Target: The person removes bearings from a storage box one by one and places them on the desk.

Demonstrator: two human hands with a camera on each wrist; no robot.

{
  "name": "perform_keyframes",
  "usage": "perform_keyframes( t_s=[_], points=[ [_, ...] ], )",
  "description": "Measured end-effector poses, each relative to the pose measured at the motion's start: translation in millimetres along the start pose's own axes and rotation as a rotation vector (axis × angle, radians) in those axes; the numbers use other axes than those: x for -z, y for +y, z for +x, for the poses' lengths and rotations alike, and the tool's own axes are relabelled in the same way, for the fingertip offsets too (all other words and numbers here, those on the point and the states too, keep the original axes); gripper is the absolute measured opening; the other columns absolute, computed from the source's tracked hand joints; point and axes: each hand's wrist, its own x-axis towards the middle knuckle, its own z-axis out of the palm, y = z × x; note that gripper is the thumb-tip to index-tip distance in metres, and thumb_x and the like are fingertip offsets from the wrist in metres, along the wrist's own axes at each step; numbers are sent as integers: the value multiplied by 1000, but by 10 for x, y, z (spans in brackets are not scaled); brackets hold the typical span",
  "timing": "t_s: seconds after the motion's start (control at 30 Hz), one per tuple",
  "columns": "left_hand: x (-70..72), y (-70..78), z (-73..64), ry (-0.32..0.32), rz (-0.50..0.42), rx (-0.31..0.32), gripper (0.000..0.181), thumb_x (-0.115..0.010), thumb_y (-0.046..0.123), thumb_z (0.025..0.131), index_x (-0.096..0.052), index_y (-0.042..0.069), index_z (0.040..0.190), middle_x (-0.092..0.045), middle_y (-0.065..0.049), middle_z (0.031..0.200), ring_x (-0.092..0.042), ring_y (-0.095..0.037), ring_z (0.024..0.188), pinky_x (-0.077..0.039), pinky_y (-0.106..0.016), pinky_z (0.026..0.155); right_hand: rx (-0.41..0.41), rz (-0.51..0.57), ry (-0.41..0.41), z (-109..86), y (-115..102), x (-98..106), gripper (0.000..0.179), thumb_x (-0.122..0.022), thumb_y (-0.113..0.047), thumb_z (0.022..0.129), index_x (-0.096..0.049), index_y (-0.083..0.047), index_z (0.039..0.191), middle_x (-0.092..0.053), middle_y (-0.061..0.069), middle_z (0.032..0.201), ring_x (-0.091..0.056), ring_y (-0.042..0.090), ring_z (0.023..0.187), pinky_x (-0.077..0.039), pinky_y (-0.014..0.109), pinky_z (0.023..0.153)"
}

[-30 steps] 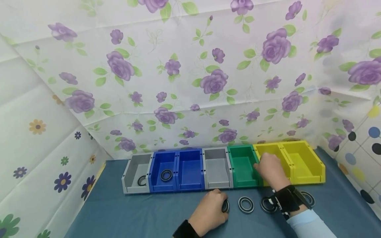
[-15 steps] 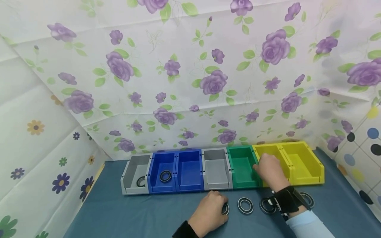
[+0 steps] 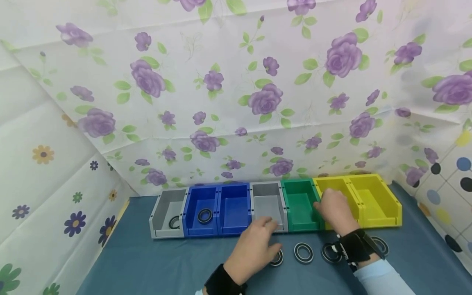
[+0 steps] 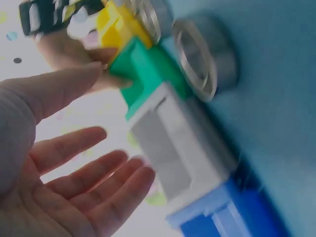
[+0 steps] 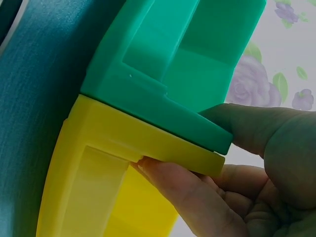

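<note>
My left hand point(image 3: 251, 246) is off the table with its fingers spread, just in front of the middle grey bin point(image 3: 268, 208). A ball bearing point(image 3: 279, 259) lies below its thumb, partly hidden; the left wrist view shows that palm point(image 4: 74, 197) holding nothing. My right hand point(image 3: 334, 209) pinches the side walls where the green bin point(image 3: 300, 203) meets the yellow bin point(image 3: 376, 200). Close up, its thumb reaches into the green bin point(image 5: 148, 106) while a finger lies inside the neighbouring yellow bin point(image 5: 94, 143).
More bearings lie on the blue cloth: one beside the left hand point(image 3: 304, 253), others partly under the right wrist. The left grey bin point(image 3: 167, 235) and a blue bin point(image 3: 203, 232) each hold one bearing. Behind the row hangs a flowered sheet point(image 3: 228, 98).
My left hand has let go of the bearing, opened its fingers and risen slightly toward the grey bin. The right hand keeps its grip on the bin walls.
</note>
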Motion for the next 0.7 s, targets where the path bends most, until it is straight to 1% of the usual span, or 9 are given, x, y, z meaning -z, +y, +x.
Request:
perform_keyframes(
  t_s=[0.1,0.17,0.3,0.47,0.57,0.7],
  points=[
    [113,-111,40,98,7,25,52,-69,36,83,-55,15,129,-51,-8,136,-48,-24,125,-46,-39,98,0,-2,0,1,-3,2,27,-66,-23,85,-62,0,72,-56,10,62,-52,20,53,-40,26,45],
    [177,-191,64,150,25,58,52,-67,32,85,-53,14,131,-47,-10,140,-44,-26,129,-43,-42,102,0,-5,1,0,-1,-2,27,-66,-23,85,-62,0,73,-56,10,62,-52,20,53,-40,26,45],
    [273,-373,97,224,58,114,52,-62,24,90,-46,13,138,-41,-14,144,-36,-32,136,-36,-49,106,-10,-7,-3,16,7,-15,26,-67,-23,84,-63,1,75,-56,10,64,-52,20,55,-40,26,45],
    [357,-615,97,267,91,203,57,-58,20,92,-36,15,144,-34,-17,149,-29,-37,138,-35,-54,105,-15,-5,-8,40,13,-22,26,-67,-24,84,-63,1,76,-57,10,64,-53,20,55,-40,26,45],
    [391,-759,78,271,98,262,58,-57,20,93,-33,16,146,-32,-18,150,-29,-40,138,-36,-56,103,-19,-5,-8,49,19,-20,27,-67,-24,84,-62,0,76,-57,10,64,-53,20,55,-40,26,45],
    [420,-944,37,261,94,329,58,-54,19,94,-31,16,147,-29,-21,150,-28,-42,138,-35,-57,103,-21,-2,-8,49,25,-11,26,-67,-24,84,-62,0,76,-57,10,64,-53,20,54,-40,26,45]
  ],
)
